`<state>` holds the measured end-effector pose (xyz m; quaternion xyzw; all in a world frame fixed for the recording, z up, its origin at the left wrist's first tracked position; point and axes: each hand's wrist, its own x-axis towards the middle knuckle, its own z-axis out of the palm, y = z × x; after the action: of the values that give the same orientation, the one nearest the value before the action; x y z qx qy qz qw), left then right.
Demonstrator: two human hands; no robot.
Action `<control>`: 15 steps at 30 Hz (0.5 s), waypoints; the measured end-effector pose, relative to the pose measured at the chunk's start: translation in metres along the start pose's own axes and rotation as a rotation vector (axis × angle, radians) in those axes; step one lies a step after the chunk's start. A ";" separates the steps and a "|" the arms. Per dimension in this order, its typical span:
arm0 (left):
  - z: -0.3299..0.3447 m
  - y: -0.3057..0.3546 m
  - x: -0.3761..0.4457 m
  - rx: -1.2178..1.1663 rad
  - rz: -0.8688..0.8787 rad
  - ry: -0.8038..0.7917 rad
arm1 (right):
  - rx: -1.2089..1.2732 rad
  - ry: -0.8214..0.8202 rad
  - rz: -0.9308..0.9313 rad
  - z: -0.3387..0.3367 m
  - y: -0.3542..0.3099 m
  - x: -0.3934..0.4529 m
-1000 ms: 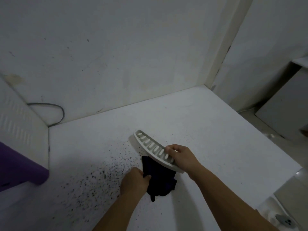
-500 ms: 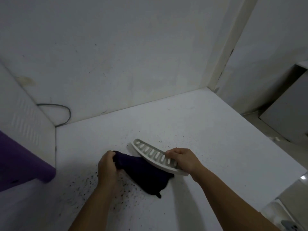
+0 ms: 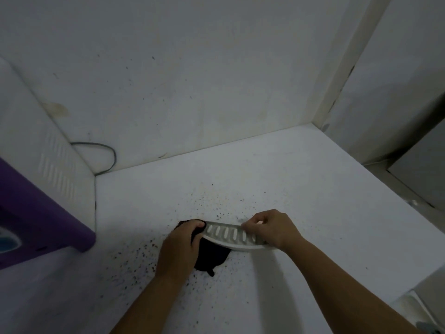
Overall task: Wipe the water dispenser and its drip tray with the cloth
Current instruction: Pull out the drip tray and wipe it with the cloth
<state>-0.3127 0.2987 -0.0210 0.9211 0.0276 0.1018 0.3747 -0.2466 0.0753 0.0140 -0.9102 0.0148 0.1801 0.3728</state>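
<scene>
A curved white drip tray grille [image 3: 228, 235] with several slots is held just above the white floor. My right hand [image 3: 269, 229] grips its right end. My left hand [image 3: 179, 244] holds a dark cloth [image 3: 212, 257] bunched against the tray's left end, and most of the cloth hangs under the tray. The water dispenser [image 3: 45, 194], white with a purple front, stands at the left edge, only partly in view.
Dark specks [image 3: 134, 256] are scattered on the floor [image 3: 289, 189] around my hands. A grey cable [image 3: 106, 153] runs along the wall behind the dispenser. A wall corner [image 3: 320, 121] and a grey panel [image 3: 423, 169] stand at the right.
My left hand has carried the cloth from the tray's underside out to the left and back onto its left end. The tray has turned more level, and the view has shifted.
</scene>
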 end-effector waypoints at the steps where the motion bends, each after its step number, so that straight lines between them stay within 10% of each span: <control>1: 0.000 -0.002 -0.001 0.041 0.015 -0.013 | -0.028 0.002 -0.010 0.002 -0.002 0.000; 15: 0.002 -0.018 -0.004 0.172 -0.131 -0.089 | -0.135 0.016 -0.020 0.017 -0.014 0.004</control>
<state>-0.3158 0.3097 -0.0358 0.9497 0.0799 0.0333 0.3010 -0.2457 0.0974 0.0110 -0.9347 -0.0035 0.1696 0.3123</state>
